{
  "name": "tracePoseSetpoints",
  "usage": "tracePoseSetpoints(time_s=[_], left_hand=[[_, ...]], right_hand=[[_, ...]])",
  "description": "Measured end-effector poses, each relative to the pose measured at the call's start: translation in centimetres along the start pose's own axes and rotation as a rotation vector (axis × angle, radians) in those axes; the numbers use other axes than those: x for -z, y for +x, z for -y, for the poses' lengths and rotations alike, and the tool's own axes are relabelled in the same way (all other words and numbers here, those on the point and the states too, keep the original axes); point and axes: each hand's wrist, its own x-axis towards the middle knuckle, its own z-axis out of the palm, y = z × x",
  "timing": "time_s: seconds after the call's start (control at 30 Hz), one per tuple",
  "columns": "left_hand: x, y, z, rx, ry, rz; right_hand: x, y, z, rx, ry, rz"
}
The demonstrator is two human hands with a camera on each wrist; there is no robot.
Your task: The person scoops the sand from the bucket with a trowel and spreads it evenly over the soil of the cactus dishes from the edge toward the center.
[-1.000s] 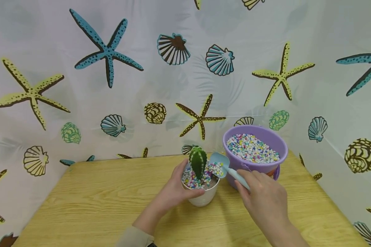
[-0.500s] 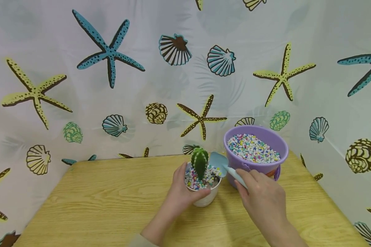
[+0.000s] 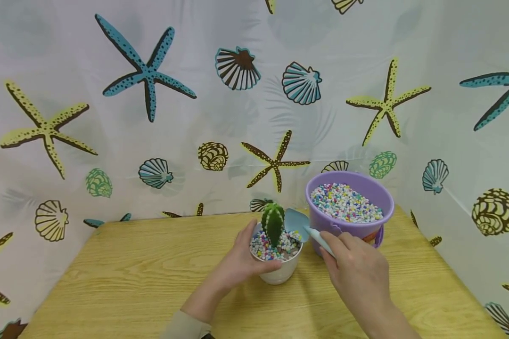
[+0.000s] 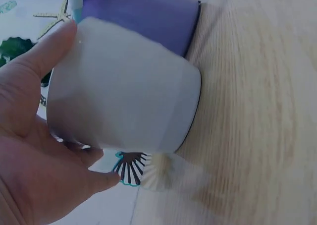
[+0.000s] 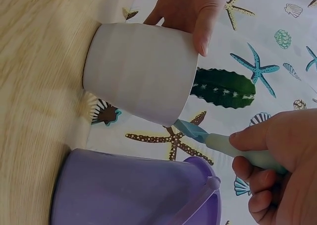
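A white plant pot [image 3: 282, 273] stands on the wooden table, with a green cactus [image 3: 273, 226] upright in it and small multicoloured pebbles [image 3: 263, 246] around the cactus. My left hand [image 3: 237, 263] grips the pot from the left, thumb along its near side at the rim. In the right wrist view, my right hand [image 5: 292, 160] holds a light blue toy shovel [image 5: 225, 144] by its handle. The shovel's blade [image 3: 296, 223] is tilted at the pot's right rim, a few pebbles at its lower edge. Soil shows between the pebbles on that side.
Right behind the shovel stands a purple bucket [image 3: 318, 219], filled with multicoloured pebbles [image 3: 345, 203], its handle hanging down. The wooden table [image 3: 152, 263] extends to the left. A cloth [image 3: 174, 122] printed with starfish and shells hangs behind and at the sides.
The shovel's blade has tipped toward the pot, and most of the pebbles heaped on it have slid off into the pot. The left hand keeps its hold on the pot.
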Motion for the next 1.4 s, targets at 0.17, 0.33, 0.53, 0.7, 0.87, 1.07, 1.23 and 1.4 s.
tracePoseSetpoints(time_s=[0.17, 0.33, 0.53, 0.7, 0.87, 1.07, 1.23, 1.4], left_hand=[[0.2, 0.2, 0.4, 0.011, -0.054, 0.023], [-0.4, 0.2, 0.5, 0.001, -0.036, -0.020], [-1.1, 0.1, 0.5, -0.020, 0.023, -0.072], [-1.4, 0.2, 0.6, -0.027, 0.035, -0.093], [-1.3, 0.1, 0.7, -0.045, 0.026, -0.089], [-1.3, 0.2, 0.7, -0.056, 0.001, -0.078], [-1.3, 0.3, 0.8, -0.055, 0.030, -0.075], [-0.8, 0.5, 1.1, -0.055, 0.028, -0.087]], right_hand=[[-0.1, 0.0, 0.1, 0.008, -0.026, 0.006], [-0.2, -0.1, 0.1, 0.033, -0.042, -0.018], [-0.5, -0.2, 0.1, 0.058, -0.063, -0.042], [-0.6, -0.3, 0.1, 0.055, -0.064, -0.048], [-0.5, -0.1, 0.2, 0.051, -0.060, -0.070], [0.0, 0.4, 0.0, 0.031, -0.063, -0.092], [0.6, 0.4, -0.4, 0.017, -0.068, -0.090], [1.2, 0.6, -0.9, 0.010, -0.068, -0.096]])
